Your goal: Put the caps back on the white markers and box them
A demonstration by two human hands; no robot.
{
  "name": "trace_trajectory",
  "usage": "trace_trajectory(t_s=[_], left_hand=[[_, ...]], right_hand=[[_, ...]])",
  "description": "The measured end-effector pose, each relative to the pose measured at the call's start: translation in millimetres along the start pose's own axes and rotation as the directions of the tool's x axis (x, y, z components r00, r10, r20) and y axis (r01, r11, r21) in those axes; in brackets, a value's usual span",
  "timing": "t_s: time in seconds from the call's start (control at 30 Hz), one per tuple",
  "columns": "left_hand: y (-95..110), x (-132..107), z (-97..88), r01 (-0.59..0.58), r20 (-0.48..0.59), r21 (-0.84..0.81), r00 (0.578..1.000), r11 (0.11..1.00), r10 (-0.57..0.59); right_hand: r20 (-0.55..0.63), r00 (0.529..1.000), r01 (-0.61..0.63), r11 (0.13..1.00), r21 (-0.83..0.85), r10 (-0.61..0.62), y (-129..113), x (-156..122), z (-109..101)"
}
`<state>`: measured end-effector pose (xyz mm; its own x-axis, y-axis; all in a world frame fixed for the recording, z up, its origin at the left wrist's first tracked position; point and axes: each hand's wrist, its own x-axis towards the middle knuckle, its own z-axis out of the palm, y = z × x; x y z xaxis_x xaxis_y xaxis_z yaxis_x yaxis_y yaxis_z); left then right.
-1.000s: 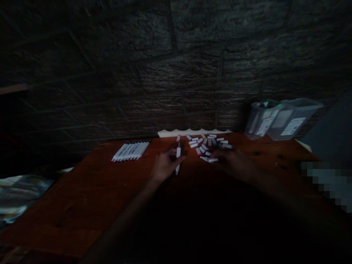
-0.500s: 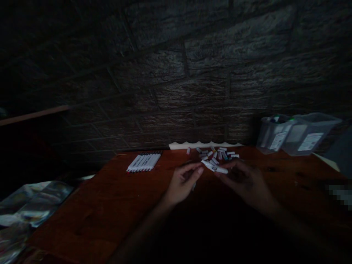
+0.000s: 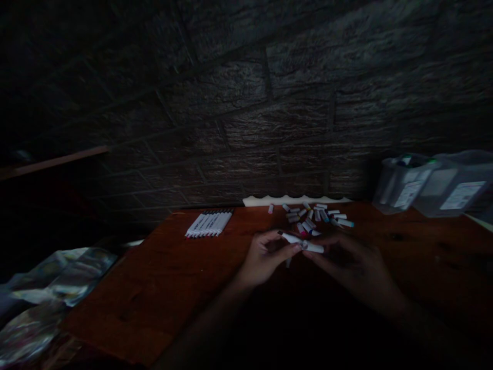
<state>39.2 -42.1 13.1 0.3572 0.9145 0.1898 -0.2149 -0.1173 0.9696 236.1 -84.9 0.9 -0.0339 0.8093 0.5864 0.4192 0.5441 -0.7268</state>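
Observation:
In front of me a white marker with a dark tip end is held between both hands. My left hand pinches its body with thumb and fingers. My right hand is closed on a white cap at the marker's right end, and the two parts meet at a slight angle. I cannot tell whether the cap is fully seated. Just beyond my fingers lie several loose marker caps with coloured ends. To the left, a neat row of white markers lies side by side.
Two clear plastic containers with labels stand at the back right of the wooden table. A wavy-edged white strip runs along the brick wall. Crinkled plastic bags lie left of the table.
My left thumb has slid right along the marker, close to its join with the cap. A dark end now shows at the marker's left. The camera view has turned slightly left.

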Motion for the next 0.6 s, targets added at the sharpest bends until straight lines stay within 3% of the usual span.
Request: trace_trajectory(t_s=[0.17, 0.3, 0.43, 0.6], left_hand=[[0.5, 6.6, -9.0, 0.064, -0.140, -0.249, 0.985, 0.966, -0.101], [6.3, 12.8, -18.2, 0.050, -0.220, -0.417, 0.963, 0.907, -0.155], [8.5, 15.7, -22.3, 0.023, -0.253, -0.480, 0.954, 0.877, -0.164], [9.3, 17.4, -24.9, 0.012, -0.266, -0.508, 0.949, 0.861, -0.170]], right_hand=[[-0.152, 0.963, -0.210, 0.974, 0.086, 0.221, 7.7, 10.6, -6.1], [-0.216, 0.926, -0.272, 0.945, 0.183, 0.308, 11.4, 19.6, -10.5], [-0.195, 0.931, -0.281, 0.947, 0.157, 0.308, 12.7, 17.7, -8.7], [-0.170, 0.961, -0.202, 0.974, 0.098, 0.217, 11.7, 12.4, -7.1]])
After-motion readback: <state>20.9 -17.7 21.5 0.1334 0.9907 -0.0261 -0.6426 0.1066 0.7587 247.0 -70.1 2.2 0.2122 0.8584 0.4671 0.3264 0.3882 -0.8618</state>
